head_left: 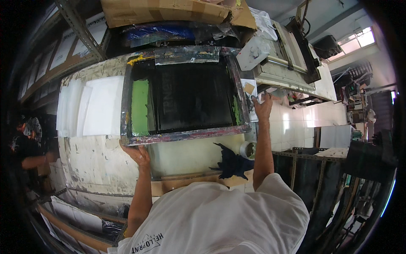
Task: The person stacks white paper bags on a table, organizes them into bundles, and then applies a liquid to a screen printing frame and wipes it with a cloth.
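Observation:
A silk-screen frame (186, 136) with paint-stained edges lies tilted up at its near side above the table. Black ink covers most of its mesh, with green strips at the left and right. At its near left corner, my left hand (137, 154) grips the rim, the fingers partly hidden beneath it. My right hand (263, 106) is off the frame's right side, thumb and fingers apart, beside a white sheet (249, 95) bearing a small tan square. Whether a fingertip touches that sheet, I cannot tell.
White paper stacks (103, 106) lie left of the frame on the stained table (91, 165). A dark rag (231, 163) and a round tub (248, 149) sit near its front edge. Cardboard (169, 12) stands behind; a machine (287, 63) is at the far right. Another person's arm (36, 161) shows at left.

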`<state>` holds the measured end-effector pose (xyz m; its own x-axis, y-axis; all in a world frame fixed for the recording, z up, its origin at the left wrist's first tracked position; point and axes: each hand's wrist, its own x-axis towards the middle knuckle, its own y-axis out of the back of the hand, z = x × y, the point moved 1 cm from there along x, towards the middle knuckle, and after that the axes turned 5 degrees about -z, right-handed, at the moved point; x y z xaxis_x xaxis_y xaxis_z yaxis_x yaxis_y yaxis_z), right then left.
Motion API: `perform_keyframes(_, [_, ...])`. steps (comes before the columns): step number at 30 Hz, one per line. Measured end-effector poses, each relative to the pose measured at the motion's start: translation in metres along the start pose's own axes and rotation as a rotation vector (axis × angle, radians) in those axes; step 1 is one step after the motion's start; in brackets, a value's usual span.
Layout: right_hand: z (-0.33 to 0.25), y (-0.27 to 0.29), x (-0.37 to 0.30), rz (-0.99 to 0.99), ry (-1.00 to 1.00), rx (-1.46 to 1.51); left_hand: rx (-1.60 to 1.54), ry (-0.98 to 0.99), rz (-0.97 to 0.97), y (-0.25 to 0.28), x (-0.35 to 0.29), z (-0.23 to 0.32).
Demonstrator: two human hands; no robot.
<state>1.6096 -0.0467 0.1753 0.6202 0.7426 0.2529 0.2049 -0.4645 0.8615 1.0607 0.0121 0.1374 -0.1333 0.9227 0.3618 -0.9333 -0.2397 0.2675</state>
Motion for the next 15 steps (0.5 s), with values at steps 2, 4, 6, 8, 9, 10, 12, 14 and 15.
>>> perform_keyframes(2, [-0.007, -0.005, 0.027, 0.094, 0.014, 0.126, 0.016, -0.024, -0.022, 0.002, 0.001, 0.000])
perform_keyframes(4, [-0.031, -0.011, 0.061, 0.161, -0.015, 0.285, 0.052, -0.027, -0.021, 0.008, 0.000, -0.001])
perform_keyframes(6, [-0.047, -0.022, 0.101, 0.235, -0.033, 0.407, 0.088, -0.015, -0.001, 0.007, -0.001, -0.002])
perform_keyframes(8, [-0.053, -0.037, 0.141, 0.337, -0.003, 0.442, 0.053, 0.011, -0.013, 0.003, 0.003, 0.004])
perform_keyframes(9, [-0.049, -0.045, 0.160, 0.394, 0.009, 0.441, 0.028, 0.024, -0.024, -0.001, 0.005, 0.005])
perform_keyframes(10, [-0.061, -0.056, 0.169, 0.435, 0.030, 0.459, 0.045, 0.046, -0.007, 0.002, 0.005, 0.002])
perform_keyframes(12, [-0.086, -0.064, 0.175, 0.394, -0.161, 0.425, 0.050, 0.050, 0.047, 0.007, -0.003, -0.011])
perform_keyframes(14, [-0.071, -0.061, 0.183, 0.510, -0.042, 0.510, -0.004, 0.058, 0.063, 0.000, -0.002, -0.013])
perform_keyframes(15, [-0.072, -0.057, 0.183, 0.452, -0.024, 0.484, -0.009, 0.075, 0.064, 0.000, -0.002, -0.012])
